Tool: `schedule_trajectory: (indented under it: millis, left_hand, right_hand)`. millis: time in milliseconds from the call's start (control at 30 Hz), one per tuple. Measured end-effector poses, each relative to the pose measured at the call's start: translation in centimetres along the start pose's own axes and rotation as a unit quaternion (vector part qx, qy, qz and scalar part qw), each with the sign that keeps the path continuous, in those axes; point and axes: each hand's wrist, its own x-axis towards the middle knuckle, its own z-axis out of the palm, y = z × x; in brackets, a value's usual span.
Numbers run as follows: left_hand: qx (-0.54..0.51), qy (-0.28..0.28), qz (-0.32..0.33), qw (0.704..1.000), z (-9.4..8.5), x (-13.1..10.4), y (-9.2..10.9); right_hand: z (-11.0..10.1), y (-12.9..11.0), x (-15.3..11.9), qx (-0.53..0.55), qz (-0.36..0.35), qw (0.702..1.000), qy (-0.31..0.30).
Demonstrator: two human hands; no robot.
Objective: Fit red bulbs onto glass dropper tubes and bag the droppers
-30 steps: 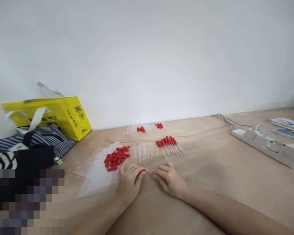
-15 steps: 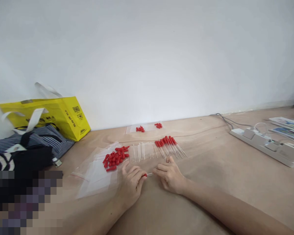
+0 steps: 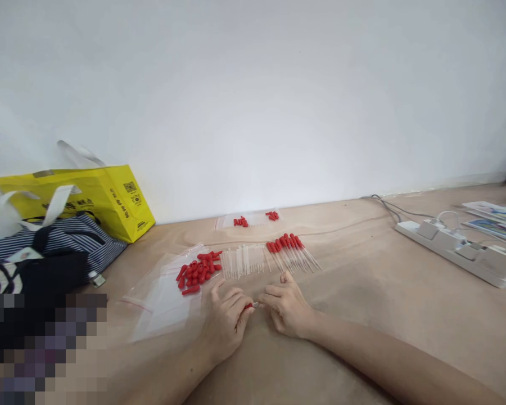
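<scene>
Fingers (image 3: pixel 238 304) of the left hand (image 3: pixel 225 322) close around a red bulb (image 3: pixel 248 306), and the right hand (image 3: pixel 285 306) pinches the clear tube (image 3: pixel 256 304) that shows between the hands; from my distant seat I judge the opposed grip steadies both parts in line. Beyond, I see loose tubes (image 3: pixel 243 261) in a row between the heaped bulbs (image 3: pixel 200 271) and the capped tubes (image 3: pixel 284 242), perhaps sorted for easy reach. Plastic bags (image 3: pixel 162 312) lie under the heap, likely keeping it off the table (image 3: pixel 362 281)

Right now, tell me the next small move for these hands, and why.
Probably press the clear tube into the red bulb: the left hand pinches the bulb, the right hand holds the tube in line with it. Seating depth is hidden.
</scene>
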Motion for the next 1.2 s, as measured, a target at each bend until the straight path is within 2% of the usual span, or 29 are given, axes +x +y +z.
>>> schedule_trajectory:
  millis: [200, 467, 800, 1000, 1100, 1200]
  left_hand:
    - [0.004, -0.009, -0.003, 1.0, -0.2, 0.3, -0.1]
    - [0.029, 0.003, -0.033, 0.999, -1.1, -0.2, -1.9]
    - [0.046, 0.013, 0.001, 0.999, -0.8, -0.3, -0.9]
    - [0.057, 0.018, -0.025, 0.998, -0.9, 0.0, -1.6]
    - [0.084, 0.039, -0.048, 0.994, -0.7, 0.0, -2.4]
    - [0.12, 0.081, -0.105, 0.984, -0.5, 0.0, -3.4]
  right_hand:
    - [-0.1, 0.3, 0.2, 0.023, 0.013, 1.0, -0.016]
    - [-0.3, 0.4, 0.8, 0.011, 0.031, 0.999, -0.033]
    - [0.1, 0.2, 0.5, 0.026, 0.022, 0.999, -0.015]
    - [-0.6, 0.5, 0.7, -0.013, 0.03, 0.997, -0.064]
    - [-0.9, 0.9, 0.9, -0.035, 0.08, 0.993, -0.084]
    - [-0.6, 2.0, 1.8, -0.037, 0.223, 0.972, -0.058]
